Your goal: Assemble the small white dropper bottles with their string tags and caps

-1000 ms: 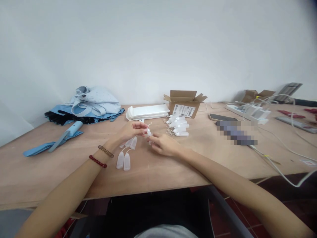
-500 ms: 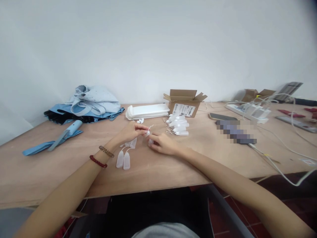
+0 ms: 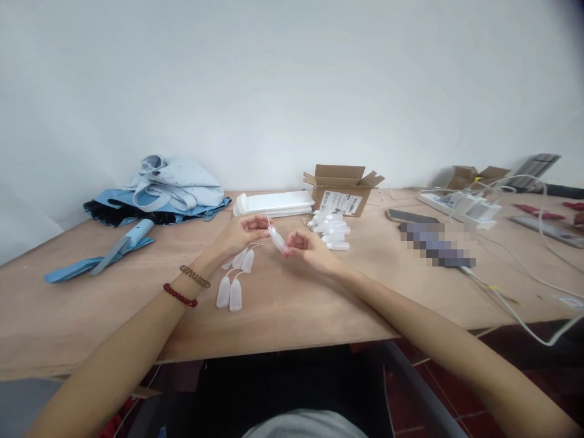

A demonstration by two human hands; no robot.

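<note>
My left hand [image 3: 244, 233] and my right hand [image 3: 310, 248] are raised a little above the wooden table [image 3: 292, 304], both pinched on one small white squeeze bottle [image 3: 277, 239] held tilted between them. A thin white string runs from the bottle's top at my left fingers. Under my left hand lie a few more small white bottles [image 3: 229, 292] with strings. A heap of the same bottles [image 3: 331, 230] lies just beyond my right hand. My left wrist wears two bracelets [image 3: 188, 287].
An open cardboard box [image 3: 342, 190] and a stack of white flat packets [image 3: 274, 203] stand behind the hands. Blue cloth and a folded umbrella [image 3: 150, 201] lie at the left. At the right are a phone [image 3: 408, 216], a power strip [image 3: 460, 205] and cables [image 3: 506, 298].
Both hands have lifted slightly. The bottle, first hidden low between the fingertips, now shows tilted between the two hands. The right hand has turned its fingers upward.
</note>
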